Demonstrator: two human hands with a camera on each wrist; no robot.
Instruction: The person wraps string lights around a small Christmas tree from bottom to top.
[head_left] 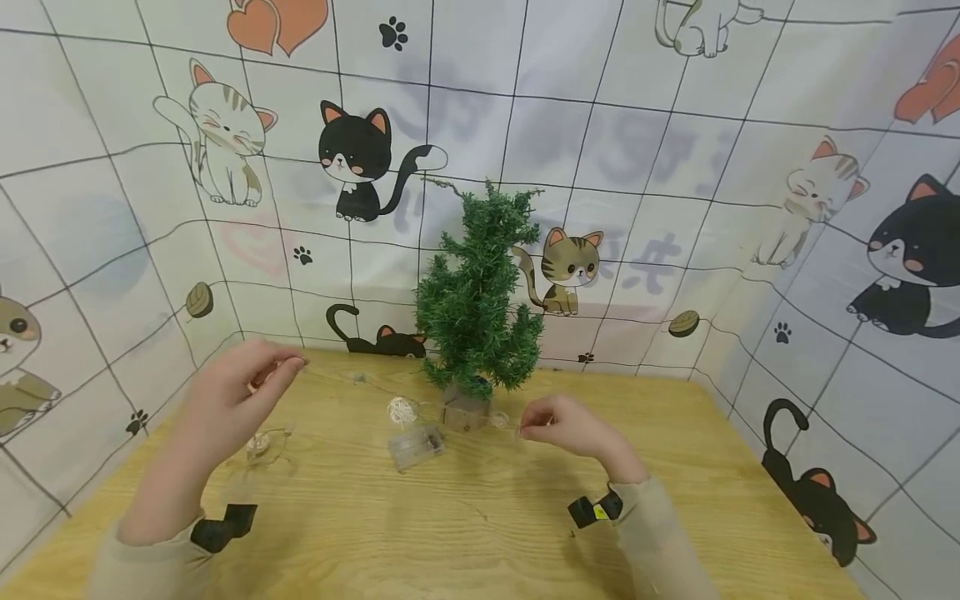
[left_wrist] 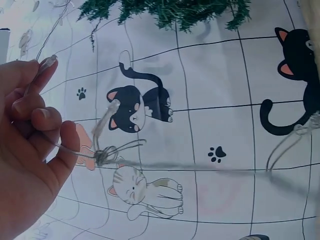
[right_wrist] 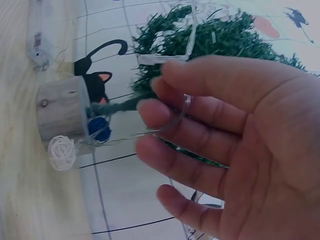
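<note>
A thin-wired light string runs between the two hands. My left hand (head_left: 232,400) is raised at the left, pinching the wire; in the left wrist view a clear bulb (left_wrist: 49,62) shows by its fingertips and a wire tangle (left_wrist: 104,157) hangs beyond. At the right of the tree's base, my right hand (head_left: 573,429) holds another stretch of wire between thumb and fingers, with a clear tube-like piece (right_wrist: 155,59) at the thumb tip. This wire leads toward a white wicker-like ball (right_wrist: 62,153) and a blue ball (right_wrist: 99,130) by the stump base (right_wrist: 62,110).
A small green artificial tree (head_left: 480,300) stands upright at the back of the wooden table (head_left: 480,517). In front of it lie a clear battery box (head_left: 416,448) and a whitish ball (head_left: 402,410). Another pale ball (head_left: 258,443) sits beneath the left arm. Cat-printed cloth (head_left: 660,167) hangs behind.
</note>
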